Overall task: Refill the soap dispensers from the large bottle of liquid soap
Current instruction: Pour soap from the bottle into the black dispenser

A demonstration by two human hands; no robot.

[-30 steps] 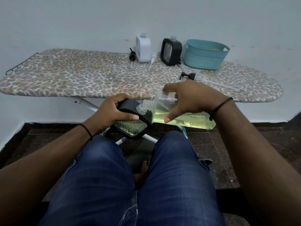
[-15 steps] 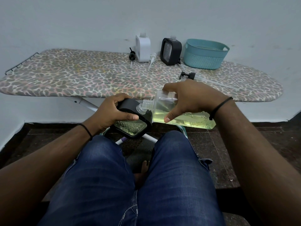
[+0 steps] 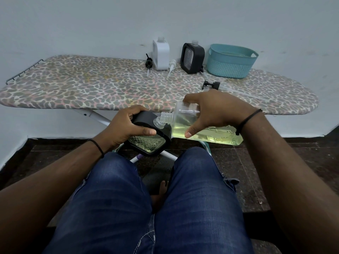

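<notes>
Left hand [image 3: 126, 126] curls round black dispenser [image 3: 149, 138], thumb on its front, held tilted above knees. Big bottle [image 3: 203, 125] lies on side just right of it, neck at dispenser's mouth, yellow soap inside. Right hand [image 3: 213, 111] grips bottle from top, fingers wrapped over. Behind, on board [image 3: 91, 88]: white dispenser [image 3: 161, 54], second black dispenser [image 3: 191, 57], teal basket [image 3: 232, 61], loose pumps.

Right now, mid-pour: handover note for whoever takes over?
Left hand grips the black dispenser, tilted, partly filled.
Right hand holds the large soap bottle on its side, neck at the dispenser's mouth.
On the ironing board: white dispenser and second black dispenser, both uncapped, fill level unclear; three pumps lie loose.
Left: finish this pour, check or fill the others, refit pumps.
</notes>
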